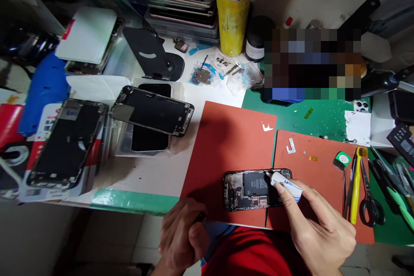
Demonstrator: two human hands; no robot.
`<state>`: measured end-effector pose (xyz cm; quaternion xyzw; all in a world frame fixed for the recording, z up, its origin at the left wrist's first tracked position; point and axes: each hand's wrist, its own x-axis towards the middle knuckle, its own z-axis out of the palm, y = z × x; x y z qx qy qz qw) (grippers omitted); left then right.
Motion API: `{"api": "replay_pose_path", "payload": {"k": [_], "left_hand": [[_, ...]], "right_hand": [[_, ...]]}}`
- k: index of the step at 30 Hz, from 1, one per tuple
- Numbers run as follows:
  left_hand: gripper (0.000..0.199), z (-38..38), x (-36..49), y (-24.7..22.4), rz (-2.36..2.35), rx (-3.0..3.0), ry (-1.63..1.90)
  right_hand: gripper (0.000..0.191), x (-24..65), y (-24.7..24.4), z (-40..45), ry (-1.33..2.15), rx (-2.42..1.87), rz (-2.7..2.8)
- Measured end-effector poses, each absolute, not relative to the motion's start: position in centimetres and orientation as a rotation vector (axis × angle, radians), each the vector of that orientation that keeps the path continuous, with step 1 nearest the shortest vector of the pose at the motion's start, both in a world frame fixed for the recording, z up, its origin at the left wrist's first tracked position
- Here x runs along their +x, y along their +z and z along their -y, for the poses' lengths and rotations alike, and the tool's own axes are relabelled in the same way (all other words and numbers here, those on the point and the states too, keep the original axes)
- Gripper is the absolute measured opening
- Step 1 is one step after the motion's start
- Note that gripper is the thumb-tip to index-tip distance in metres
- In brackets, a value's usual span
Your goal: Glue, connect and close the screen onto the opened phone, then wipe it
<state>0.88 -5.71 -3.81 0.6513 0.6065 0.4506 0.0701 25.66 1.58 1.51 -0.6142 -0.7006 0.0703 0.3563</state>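
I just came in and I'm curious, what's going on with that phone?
The person's right hand holds a white and blue tube, its tip down at an opened phone lying across two red mats. The left hand, near the edge, holds a small black thing.

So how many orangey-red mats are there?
2. The left mat is in the middle of the table, and the right mat is beside it, under the yellow brush. The opened phone lies across both.

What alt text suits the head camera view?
Right hand holding a small white tube to an opened phone on orange-red mats; left hand gripping a black object. Phone screens lie left, scissors and a yellow brush right.
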Motion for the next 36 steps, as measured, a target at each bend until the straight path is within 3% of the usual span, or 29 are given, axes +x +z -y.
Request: {"api": "replay_pose_path", "payload": {"k": [36], "left_hand": [[0.034, 6.23, 0.43, -4.15, -1.797, 1.983, 1.248]], "right_hand": [[0.012, 26.44, 1.75, -1.27, 0.217, -1.701, 1.745]]}}
